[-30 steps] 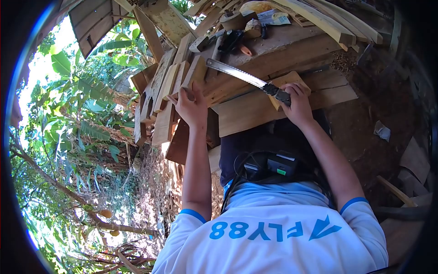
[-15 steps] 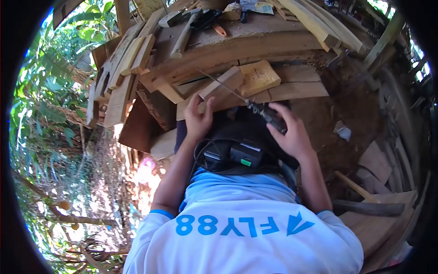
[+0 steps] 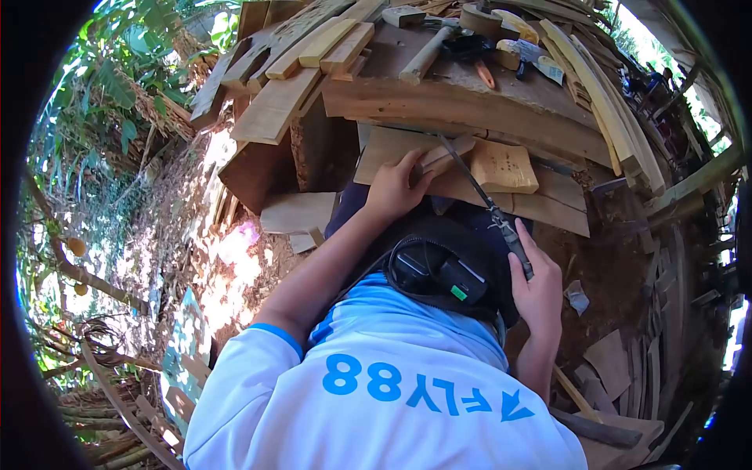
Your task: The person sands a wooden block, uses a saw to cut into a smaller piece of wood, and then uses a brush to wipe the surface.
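Note:
My left hand point(image 3: 398, 186) grips a small wooden block point(image 3: 448, 155) by its left end, above a flat board point(image 3: 384, 149) across my lap. In my right hand point(image 3: 539, 278) is the dark handle of a thin, long tool point(image 3: 479, 188), which looks like a narrow saw or file. Its blade points up and left, and its tip lies close to the block's upper edge; whether they touch is unclear. A yellowish carved wood piece point(image 3: 505, 168) rests on the board just right of the block.
Beyond the board stands a thick wooden bench point(image 3: 462, 106) bearing a mallet point(image 3: 425, 56), an orange-handled tool point(image 3: 485, 75) and a tape roll point(image 3: 479, 21). Planks point(image 3: 274, 106) are stacked at left, long strips point(image 3: 603, 102) at right. A black pouch point(image 3: 423, 258) lies on my lap.
The view has shifted, so the scene sits differently. My left hand has turned over the block, and the tool in my right hand now points more steeply upward, its handle lower.

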Available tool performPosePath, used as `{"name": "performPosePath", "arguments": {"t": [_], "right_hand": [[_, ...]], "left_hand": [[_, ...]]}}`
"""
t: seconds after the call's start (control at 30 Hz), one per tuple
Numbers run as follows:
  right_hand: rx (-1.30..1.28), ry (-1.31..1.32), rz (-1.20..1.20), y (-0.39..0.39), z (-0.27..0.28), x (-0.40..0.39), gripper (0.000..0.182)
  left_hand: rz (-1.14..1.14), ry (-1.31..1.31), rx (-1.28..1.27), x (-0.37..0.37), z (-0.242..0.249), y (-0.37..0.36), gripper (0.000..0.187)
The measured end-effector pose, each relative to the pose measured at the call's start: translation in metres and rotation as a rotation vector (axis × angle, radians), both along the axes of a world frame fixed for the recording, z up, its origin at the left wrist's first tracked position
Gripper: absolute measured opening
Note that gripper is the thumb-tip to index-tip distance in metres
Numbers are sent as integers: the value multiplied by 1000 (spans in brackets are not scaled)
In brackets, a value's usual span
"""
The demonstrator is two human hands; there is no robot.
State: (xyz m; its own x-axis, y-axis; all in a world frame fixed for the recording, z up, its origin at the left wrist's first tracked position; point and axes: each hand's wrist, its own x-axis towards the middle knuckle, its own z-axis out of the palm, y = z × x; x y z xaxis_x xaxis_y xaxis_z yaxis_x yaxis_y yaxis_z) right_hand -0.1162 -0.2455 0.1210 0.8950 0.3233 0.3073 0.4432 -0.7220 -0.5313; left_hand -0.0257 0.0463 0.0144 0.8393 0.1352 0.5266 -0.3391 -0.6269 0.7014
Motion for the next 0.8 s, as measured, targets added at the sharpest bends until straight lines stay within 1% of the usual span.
{"name": "performPosePath", "arguments": {"t": [0.07, 0.2, 0.27, 0.33, 0.4, 0.47, 0.53, 0.57, 0.6, 0.67, 0.7, 0.73, 0.8], "right_hand": [[-47, 30, -3, -5, 11, -6, 49], [-97, 3, 18, -13, 12, -10, 49], [-41, 71, 22, -12, 11, -10, 48], [-51, 95, 14, -6, 9, -1, 48], [-59, 117, 0, 2, 5, 11, 49], [-21, 33, 60, 10, -4, 23, 49], [-19, 28, 79, 6, 3, 20, 49], [-18, 28, 103, 3, 7, 16, 50], [-37, 79, 86, -1, 14, 11, 49], [-42, 124, 60, -7, 22, 0, 47], [-49, 122, 76, -12, 19, 1, 47], [-48, 218, 22, -9, 19, 2, 46], [-58, 98, 107, -2, 7, 14, 45]], "left_hand": [[0, -37, -10, 0, 0, -2, 42], [-17, -98, 4, 3, -2, -1, 41], [5, -102, 24, 3, -3, -2, 41], [26, -107, 53, 2, -2, -1, 41], [2, -75, 45, 2, -1, -1, 40], [3, -70, 42, 1, 1, -3, 40], [34, -64, 42, -1, 3, -2, 39], [60, -3, 58, -1, 4, -6, 40], [100, 65, 76, -3, 3, -7, 40], [85, 94, 56, -5, 6, -7, 41], [81, 70, 64, -3, 1, -8, 40], [70, 44, 72, 0, -4, -8, 39], [54, -101, 65, 0, -6, -10, 34]]}}
